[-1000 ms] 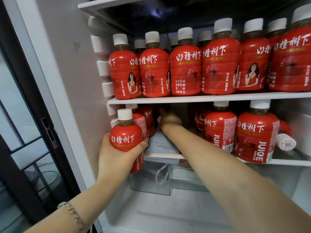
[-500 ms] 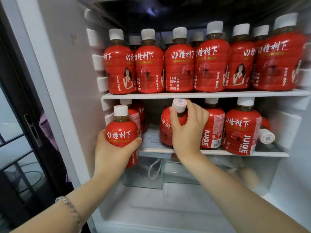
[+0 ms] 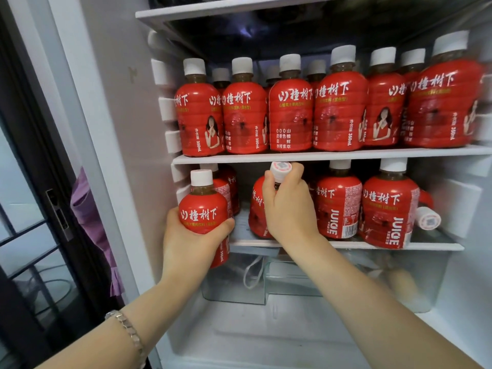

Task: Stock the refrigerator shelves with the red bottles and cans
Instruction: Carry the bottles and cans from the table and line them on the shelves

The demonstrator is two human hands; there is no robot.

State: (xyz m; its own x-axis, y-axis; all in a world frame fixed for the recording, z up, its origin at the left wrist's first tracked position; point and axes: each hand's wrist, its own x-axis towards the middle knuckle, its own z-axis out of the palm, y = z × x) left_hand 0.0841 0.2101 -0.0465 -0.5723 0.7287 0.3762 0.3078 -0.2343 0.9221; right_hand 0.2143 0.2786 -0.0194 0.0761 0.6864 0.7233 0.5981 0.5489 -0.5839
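The left hand (image 3: 191, 241) has its fingers and thumb curled round the belly of a red bottle (image 3: 203, 211), holding it upright just in front of the left end of the lower shelf (image 3: 431, 246), with the bottle's base hanging below the shelf edge. A bracelet (image 3: 127, 328) sits on that wrist. Directly behind this bottle, further from the hand, more bottles (image 3: 229, 185) stand at the back left of the shelf. The right hand (image 3: 288, 206) grips a second bottle (image 3: 257, 206) high up, thumb on the near-left side and fingers wrapped over its shoulder just under the white cap (image 3: 279, 168), which tips towards the camera; its base is down at the shelf, though full contact cannot be told. Just to the right of this hand stand two upright bottles (image 3: 338, 206), and beyond them one bottle on its side (image 3: 428, 218) shows its cap end. Above both hands, the upper shelf (image 3: 319, 156) carries a full row of bottles (image 3: 291, 115). Below the hands is a clear drawer (image 3: 234, 291), and well to the left of the left hand hangs a purple cloth (image 3: 87, 209).
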